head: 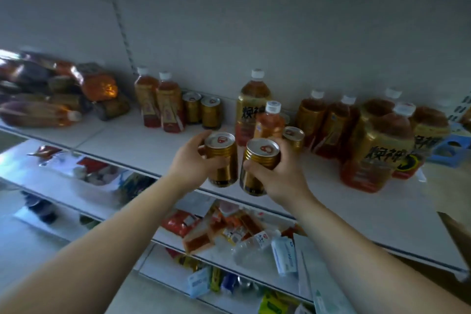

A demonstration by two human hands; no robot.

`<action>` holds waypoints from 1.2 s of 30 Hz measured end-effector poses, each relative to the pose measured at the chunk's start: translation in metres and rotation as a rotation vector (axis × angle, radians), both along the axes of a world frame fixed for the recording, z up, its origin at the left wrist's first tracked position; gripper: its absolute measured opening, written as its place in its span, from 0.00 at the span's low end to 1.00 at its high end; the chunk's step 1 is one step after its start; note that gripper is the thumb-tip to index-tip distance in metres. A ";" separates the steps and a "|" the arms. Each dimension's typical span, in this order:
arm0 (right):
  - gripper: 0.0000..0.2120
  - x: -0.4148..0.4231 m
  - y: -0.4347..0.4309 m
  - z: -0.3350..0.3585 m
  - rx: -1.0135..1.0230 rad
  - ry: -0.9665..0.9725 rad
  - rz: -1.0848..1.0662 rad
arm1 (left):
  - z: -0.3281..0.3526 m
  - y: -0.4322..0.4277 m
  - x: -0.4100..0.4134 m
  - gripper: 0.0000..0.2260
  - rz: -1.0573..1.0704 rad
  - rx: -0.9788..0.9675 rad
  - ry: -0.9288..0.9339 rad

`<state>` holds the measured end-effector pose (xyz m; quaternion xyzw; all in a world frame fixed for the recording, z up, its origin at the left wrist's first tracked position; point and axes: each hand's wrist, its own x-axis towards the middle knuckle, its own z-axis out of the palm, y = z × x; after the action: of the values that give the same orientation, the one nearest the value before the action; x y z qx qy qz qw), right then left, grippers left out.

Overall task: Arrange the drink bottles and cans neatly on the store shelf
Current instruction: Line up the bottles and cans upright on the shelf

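My left hand (190, 160) grips a gold can (221, 158) and my right hand (281, 176) grips a second gold can (258, 168); both cans are upright, side by side, over the front edge of the white shelf (142, 140). A third gold can (293, 136) stands just behind my right hand. Behind the cans stand a small tea bottle (270, 120) and a large tea bottle (252, 102). Two gold cans (201, 109) and two slim bottles (159, 102) stand at the back left. Several large tea bottles (377, 145) crowd the right.
Several bottles in wrappers lie in a pile (58, 94) at the shelf's left end. A blue plastic object (449, 148) sits at the far right. Lower shelves (229, 234) hold loose snack packets, a clear bottle and small boxes. Another shelf board runs overhead.
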<state>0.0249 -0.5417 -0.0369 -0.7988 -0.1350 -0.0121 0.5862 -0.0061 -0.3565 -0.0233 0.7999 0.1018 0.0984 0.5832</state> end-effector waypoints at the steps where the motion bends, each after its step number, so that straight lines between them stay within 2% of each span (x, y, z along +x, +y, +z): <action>1: 0.25 0.002 0.021 0.001 -0.012 -0.003 0.019 | 0.000 0.021 -0.002 0.30 0.014 0.023 0.009; 4: 0.22 0.011 0.086 -0.001 -0.025 0.014 0.080 | -0.004 0.089 -0.006 0.26 0.053 0.037 0.032; 8: 0.25 0.021 0.185 -0.014 -0.076 0.047 0.048 | -0.014 0.194 0.001 0.27 0.048 0.015 0.087; 14: 0.22 0.039 0.230 -0.028 -0.136 0.016 -0.044 | -0.022 0.252 0.025 0.29 0.033 0.038 0.133; 18: 0.25 0.065 0.237 -0.043 -0.177 0.007 -0.138 | -0.027 0.275 0.050 0.30 0.020 0.103 0.133; 23: 0.33 0.105 0.227 -0.054 -0.233 0.026 -0.202 | -0.035 0.283 0.084 0.29 -0.002 0.090 0.107; 32: 0.32 0.153 0.231 -0.056 -0.197 -0.034 -0.240 | -0.038 0.305 0.123 0.32 0.046 0.255 0.094; 36: 0.37 0.152 0.235 -0.046 -0.350 -0.010 -0.307 | -0.032 0.319 0.136 0.33 -0.027 0.283 0.142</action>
<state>0.1774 -0.3067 -0.0827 -0.8994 -0.0150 -0.0815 0.4292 0.1299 -0.0378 -0.0549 0.8804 0.1169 0.0472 0.4572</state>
